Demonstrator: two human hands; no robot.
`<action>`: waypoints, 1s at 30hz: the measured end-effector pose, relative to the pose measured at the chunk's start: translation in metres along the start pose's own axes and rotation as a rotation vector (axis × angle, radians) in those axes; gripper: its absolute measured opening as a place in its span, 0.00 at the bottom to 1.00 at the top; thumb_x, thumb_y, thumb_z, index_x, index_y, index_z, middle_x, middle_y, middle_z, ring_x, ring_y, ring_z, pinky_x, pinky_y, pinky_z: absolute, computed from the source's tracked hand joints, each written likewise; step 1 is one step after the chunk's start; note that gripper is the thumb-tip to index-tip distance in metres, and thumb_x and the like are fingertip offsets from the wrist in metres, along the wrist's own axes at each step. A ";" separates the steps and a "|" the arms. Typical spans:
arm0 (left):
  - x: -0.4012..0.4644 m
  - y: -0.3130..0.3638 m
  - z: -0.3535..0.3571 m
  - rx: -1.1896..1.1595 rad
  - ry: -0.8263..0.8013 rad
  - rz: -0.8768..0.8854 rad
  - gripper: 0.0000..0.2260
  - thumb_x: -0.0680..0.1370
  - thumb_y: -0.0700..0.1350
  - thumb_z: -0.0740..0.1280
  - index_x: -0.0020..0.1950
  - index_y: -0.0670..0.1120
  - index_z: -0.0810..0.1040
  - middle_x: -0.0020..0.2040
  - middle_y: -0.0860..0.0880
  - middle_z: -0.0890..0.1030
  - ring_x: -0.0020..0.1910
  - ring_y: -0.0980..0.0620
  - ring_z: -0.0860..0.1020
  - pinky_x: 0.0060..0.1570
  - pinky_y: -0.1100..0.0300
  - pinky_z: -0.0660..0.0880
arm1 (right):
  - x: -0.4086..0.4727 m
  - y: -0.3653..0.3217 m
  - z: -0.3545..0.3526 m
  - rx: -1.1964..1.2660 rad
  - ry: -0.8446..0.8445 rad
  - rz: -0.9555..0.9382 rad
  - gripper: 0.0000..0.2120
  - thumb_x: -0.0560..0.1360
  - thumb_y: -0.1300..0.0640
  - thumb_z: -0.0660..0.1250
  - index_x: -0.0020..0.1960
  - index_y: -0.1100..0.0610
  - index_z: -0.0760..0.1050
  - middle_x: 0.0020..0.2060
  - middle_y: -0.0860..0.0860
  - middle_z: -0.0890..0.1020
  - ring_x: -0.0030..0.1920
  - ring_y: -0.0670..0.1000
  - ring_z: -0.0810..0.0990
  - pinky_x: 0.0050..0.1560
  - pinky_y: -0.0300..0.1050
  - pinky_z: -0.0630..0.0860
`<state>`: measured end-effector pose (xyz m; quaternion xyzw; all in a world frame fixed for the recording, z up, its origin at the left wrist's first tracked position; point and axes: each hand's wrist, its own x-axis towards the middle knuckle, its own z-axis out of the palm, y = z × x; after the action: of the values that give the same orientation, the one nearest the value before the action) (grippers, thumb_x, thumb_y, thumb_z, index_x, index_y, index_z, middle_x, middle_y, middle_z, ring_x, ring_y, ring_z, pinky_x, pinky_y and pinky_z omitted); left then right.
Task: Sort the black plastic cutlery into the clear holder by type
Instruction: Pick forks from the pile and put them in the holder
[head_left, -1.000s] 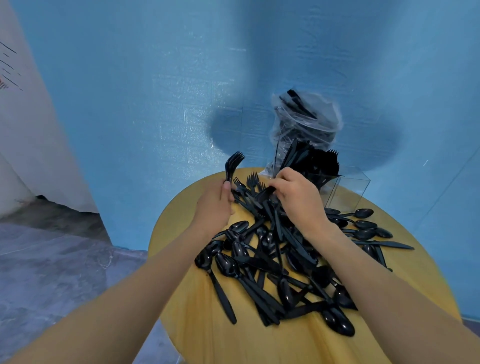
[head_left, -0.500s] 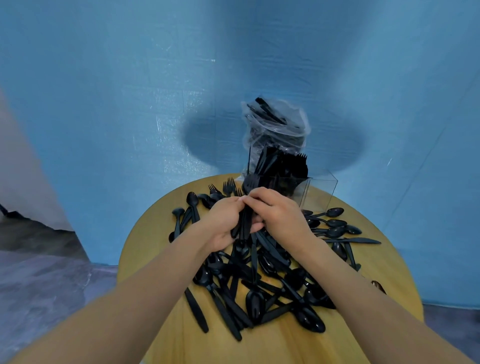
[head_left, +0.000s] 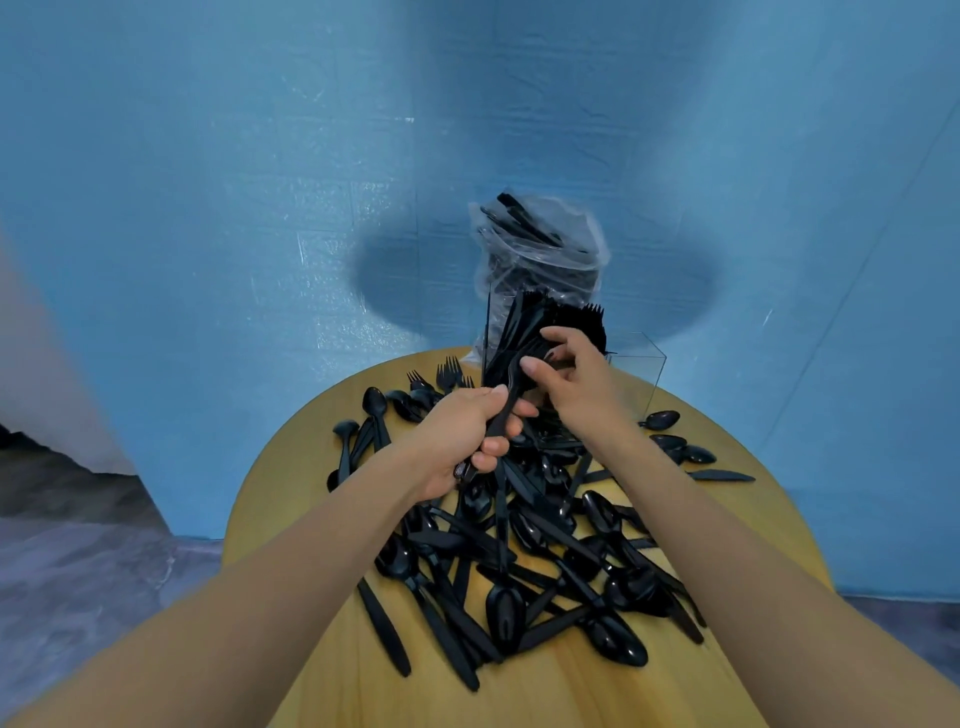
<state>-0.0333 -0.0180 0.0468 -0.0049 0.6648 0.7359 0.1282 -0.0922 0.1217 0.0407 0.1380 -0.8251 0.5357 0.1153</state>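
Observation:
A heap of black plastic spoons, knives and forks (head_left: 524, 540) covers the round wooden table (head_left: 571, 691). At the table's far edge stands the clear holder (head_left: 641, 364); its left part is packed with upright black forks (head_left: 582, 322), its right compartment looks bare. My left hand (head_left: 467, 441) grips a bunch of black forks (head_left: 511, 395) by the handles, heads pointing up toward the holder. My right hand (head_left: 571, 374) pinches the heads of that bunch just in front of the holder.
A clear plastic bag (head_left: 540, 249) with more black cutlery stands behind the holder against the blue wall. Loose forks (head_left: 447, 371) lie at the table's far left, spoons (head_left: 680, 449) and a knife (head_left: 719, 475) at the right. Grey floor lies beyond the table's left edge.
Both hands have lifted from the pile and moved toward the holder. My left hand now carries the fork bunch higher, and my right hand has shifted up to the fork heads.

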 end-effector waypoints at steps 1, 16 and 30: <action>0.004 0.002 0.001 0.025 -0.027 0.005 0.17 0.84 0.47 0.52 0.53 0.39 0.76 0.33 0.50 0.70 0.23 0.59 0.61 0.19 0.69 0.57 | 0.002 -0.001 -0.005 0.100 -0.055 0.041 0.11 0.77 0.57 0.65 0.59 0.54 0.73 0.45 0.52 0.75 0.38 0.47 0.73 0.38 0.36 0.71; 0.105 -0.001 0.023 1.146 0.166 0.509 0.16 0.83 0.44 0.54 0.70 0.44 0.68 0.65 0.47 0.70 0.61 0.49 0.71 0.59 0.60 0.66 | 0.073 0.045 -0.091 0.005 0.370 0.120 0.04 0.78 0.61 0.62 0.47 0.60 0.75 0.34 0.51 0.76 0.30 0.47 0.74 0.37 0.45 0.71; 0.122 -0.024 0.006 1.467 0.220 0.733 0.24 0.79 0.38 0.58 0.75 0.45 0.60 0.72 0.49 0.64 0.70 0.51 0.62 0.68 0.63 0.60 | 0.087 0.057 -0.043 -0.465 0.446 -0.318 0.12 0.81 0.60 0.57 0.62 0.59 0.73 0.50 0.54 0.79 0.50 0.55 0.76 0.46 0.41 0.67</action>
<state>-0.1459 0.0119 0.0027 0.2250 0.9444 0.1056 -0.2151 -0.1916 0.1735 0.0389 0.1144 -0.8476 0.3261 0.4026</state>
